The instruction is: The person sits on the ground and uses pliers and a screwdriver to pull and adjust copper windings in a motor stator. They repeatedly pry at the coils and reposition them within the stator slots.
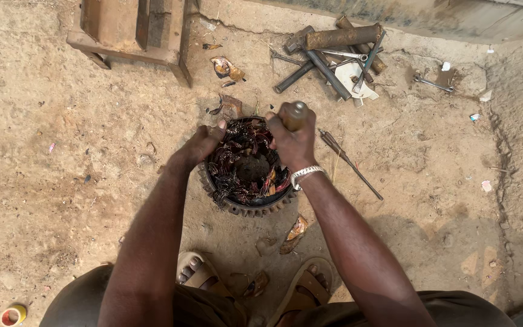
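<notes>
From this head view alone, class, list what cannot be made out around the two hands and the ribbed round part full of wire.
- Tool in the right hand: only a rounded handle end shows; the fist hides its working end.
- Left hand: fingertips hidden among the wire windings.
- Ribbed round housing: its underside and near wall are hidden by its own rim.
- Tape roll: partly cut off by the bottom edge.
- Tool pile: overlapping pieces, too small to sort.
</notes>
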